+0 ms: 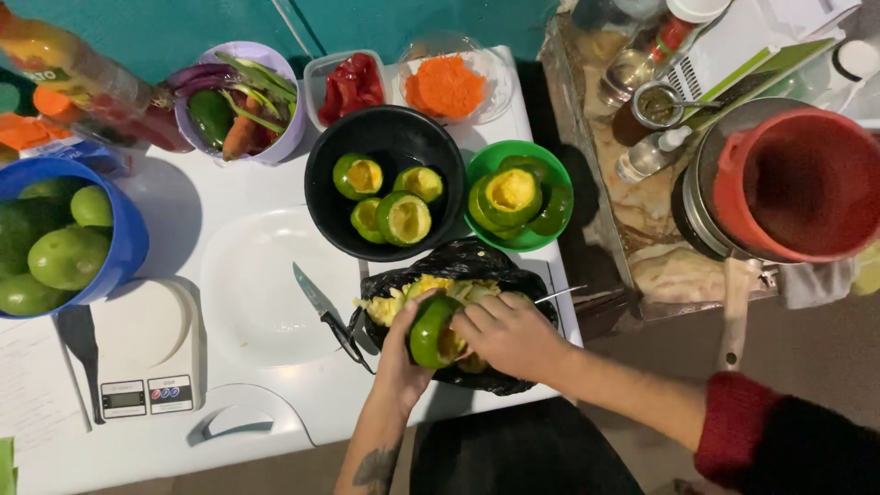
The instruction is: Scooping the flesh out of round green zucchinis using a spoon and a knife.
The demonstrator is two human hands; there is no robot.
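Here, at the near edge of the white table point(275, 403), the left hand point(401, 353) cupped a green hollowed fruit point(431, 332) from below and from its left side, fingers wrapped round it, while the right hand point(509, 335) pressed against the fruit's open right side with its fingertips in or at the cavity; whether those fingers gripped anything could not be told. The fruit was held directly over a black bag of yellowish scraps point(458, 289) near the table's right edge, partly hidden by both hands. Just left of the bag lay a small knife point(316, 298), its blade resting on the rim of a white plate point(257, 284). Toward the near left corner stood a white kitchen scale point(142, 353). Farther back, a black bowl point(385, 151) held four hollowed green fruits, touching a green bowl point(541, 234) with more of them. At the left edge sat a blue bowl of whole green fruits point(119, 238). Along the far edge stood a lilac bowl of vegetables point(289, 137), a clear tub of red pieces point(348, 87) and a clear bowl of grated carrot point(445, 87).
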